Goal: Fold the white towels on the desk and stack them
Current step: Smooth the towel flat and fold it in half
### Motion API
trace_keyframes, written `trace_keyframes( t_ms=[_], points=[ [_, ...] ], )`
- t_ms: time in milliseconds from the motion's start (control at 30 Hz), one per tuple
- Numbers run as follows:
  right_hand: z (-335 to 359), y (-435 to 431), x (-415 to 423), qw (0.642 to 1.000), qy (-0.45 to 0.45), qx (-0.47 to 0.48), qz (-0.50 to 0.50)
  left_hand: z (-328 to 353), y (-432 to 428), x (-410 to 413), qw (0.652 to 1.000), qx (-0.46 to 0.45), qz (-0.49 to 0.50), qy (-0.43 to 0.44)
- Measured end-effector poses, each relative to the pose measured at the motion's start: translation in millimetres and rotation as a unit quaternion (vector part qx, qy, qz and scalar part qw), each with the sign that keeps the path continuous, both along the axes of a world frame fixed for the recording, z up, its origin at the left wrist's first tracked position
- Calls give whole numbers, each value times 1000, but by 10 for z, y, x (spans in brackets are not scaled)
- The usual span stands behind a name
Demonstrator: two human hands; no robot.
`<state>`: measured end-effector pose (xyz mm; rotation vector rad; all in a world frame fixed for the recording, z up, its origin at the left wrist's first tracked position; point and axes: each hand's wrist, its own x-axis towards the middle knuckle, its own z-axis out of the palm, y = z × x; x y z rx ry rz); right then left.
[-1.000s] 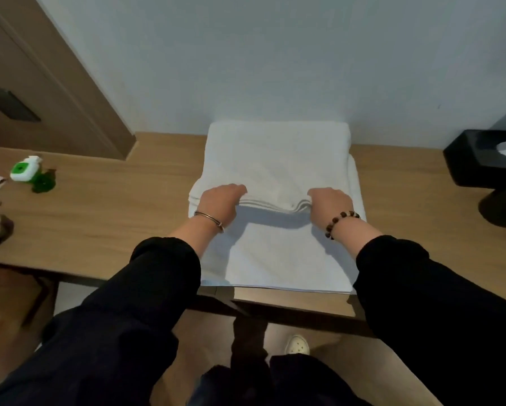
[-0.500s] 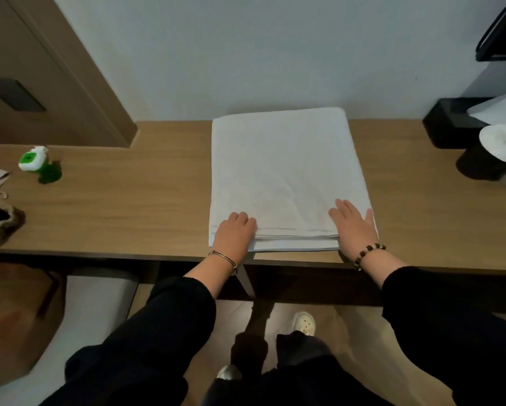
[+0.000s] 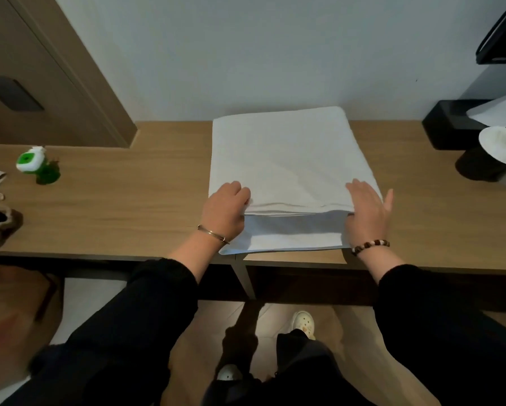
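Head view: the white towel (image 3: 284,159) is lying folded on the wooden surface (image 3: 128,206), its far edge just beside the wall (image 3: 245,54). The left hand (image 3: 225,213) is gripping the upper fold's corner away from the wall, fingers (image 3: 240,191) curling round it. The right hand (image 3: 366,213) is pressing the opposite corner, fingers (image 3: 360,189) straight, holding nothing. Moving both corners evenly should keep the edges square.

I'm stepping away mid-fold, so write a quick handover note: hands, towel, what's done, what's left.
Left hand grips the near-left corner of the upper layers of the white towel. Right hand lies flat on the near-right corner.
The towel lies on the desk, far edge at the wall.
Done: folded over; upper edge sits short of the lower layer.
Left: align edges, likely fold again, stack.
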<state>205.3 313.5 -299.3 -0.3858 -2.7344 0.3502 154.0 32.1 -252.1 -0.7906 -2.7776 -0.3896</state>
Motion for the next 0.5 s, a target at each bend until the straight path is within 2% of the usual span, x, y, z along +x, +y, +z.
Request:
trace_keyframes(
  t_ms=[33,67,100,167,200,267,367,500],
  points=[
    [-20,16,68,1000,-8,25,7,9,-26,65,999,-1,-22,23],
    [-60,30,138,996,-60,54,26,-49,-36,148,998,-16,-44,31],
    [-127,39,207,987,-135,77,45,-141,-28,240,996,-56,-68,9],
    [-273,71,282,960,-260,82,62,-380,0,405,979,-167,-78,-89],
    [-309,87,288,957,-274,73,65,-505,0,442,972,-192,-64,-122],
    [-328,98,262,958,-275,59,59,-573,-25,459,974,-172,-50,-142],
    [-346,92,249,953,-292,66,50,-579,-87,433,980,-140,-76,-116],
    [-340,-25,159,951,-298,64,59,-574,-202,275,981,-155,-73,-97]
  ],
)
